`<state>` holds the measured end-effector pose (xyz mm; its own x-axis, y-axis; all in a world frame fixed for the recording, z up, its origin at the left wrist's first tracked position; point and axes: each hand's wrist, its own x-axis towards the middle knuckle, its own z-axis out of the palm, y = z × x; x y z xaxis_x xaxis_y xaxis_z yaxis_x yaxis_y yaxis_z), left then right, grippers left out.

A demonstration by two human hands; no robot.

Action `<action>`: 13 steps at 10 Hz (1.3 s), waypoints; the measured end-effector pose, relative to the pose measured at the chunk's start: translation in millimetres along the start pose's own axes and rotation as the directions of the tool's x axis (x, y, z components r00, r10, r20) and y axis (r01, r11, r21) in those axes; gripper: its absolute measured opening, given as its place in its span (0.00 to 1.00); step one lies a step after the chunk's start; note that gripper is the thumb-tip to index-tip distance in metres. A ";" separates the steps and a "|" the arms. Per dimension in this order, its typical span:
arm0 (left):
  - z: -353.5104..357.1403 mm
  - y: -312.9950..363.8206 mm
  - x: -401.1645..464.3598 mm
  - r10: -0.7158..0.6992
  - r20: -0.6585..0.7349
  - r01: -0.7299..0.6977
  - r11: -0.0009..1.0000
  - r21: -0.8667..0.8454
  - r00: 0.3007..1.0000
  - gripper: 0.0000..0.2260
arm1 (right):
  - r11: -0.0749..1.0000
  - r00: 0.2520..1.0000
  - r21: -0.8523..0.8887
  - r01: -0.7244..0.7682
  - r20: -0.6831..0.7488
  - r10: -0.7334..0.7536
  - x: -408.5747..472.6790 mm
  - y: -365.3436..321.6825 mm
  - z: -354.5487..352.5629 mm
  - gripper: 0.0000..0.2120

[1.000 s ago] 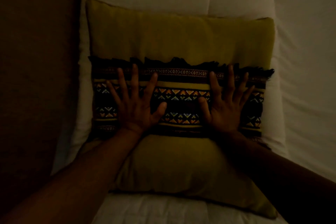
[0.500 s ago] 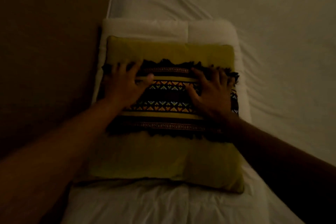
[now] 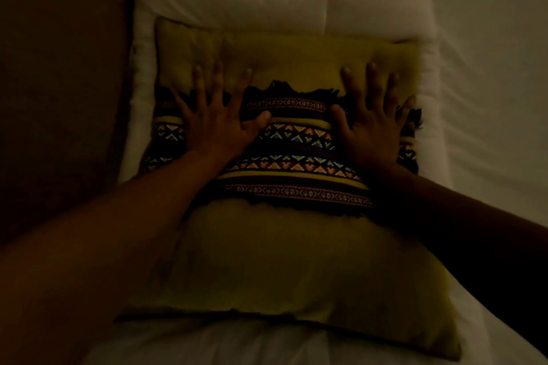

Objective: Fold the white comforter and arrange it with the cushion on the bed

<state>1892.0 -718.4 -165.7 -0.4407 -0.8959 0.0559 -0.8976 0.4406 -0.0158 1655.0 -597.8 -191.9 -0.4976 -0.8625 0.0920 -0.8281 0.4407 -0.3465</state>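
Note:
An olive-yellow cushion with a dark patterned band and black fringe lies flat on the folded white comforter, which shows as a thick white roll beyond the cushion's far edge. My left hand rests palm down on the left end of the band, fingers spread. On the band's right end my right hand lies the same way. Neither hand grips anything. The room is dim.
The white bed sheet stretches away to the right, with creases. A dark brown surface, a headboard or wall, runs along the left side right next to the comforter.
Both hands have slid up the cushion toward its far edge and spread slightly apart, fingertips now past the fringe. The view has shifted closer to the cushion than half a second ago.

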 end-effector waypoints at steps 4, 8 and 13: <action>-45.9 1.1 -0.5 -0.046 0.310 0.022 0.997 0.078 0.949 0.38 | 1.000 0.984 0.021 -0.022 0.179 0.018 -3.7 -8.9 -33.4 0.30; -115.7 29.8 -197.3 -0.181 0.288 0.211 0.975 -0.076 0.940 0.34 | 0.983 0.906 0.123 -0.133 0.418 0.070 -167.4 -15.6 -121.6 0.31; -160.6 61.5 -398.6 -0.176 0.725 0.363 0.926 -0.108 0.666 0.37 | 0.994 0.712 -0.107 -0.004 0.698 0.078 -371.0 5.0 -198.4 0.25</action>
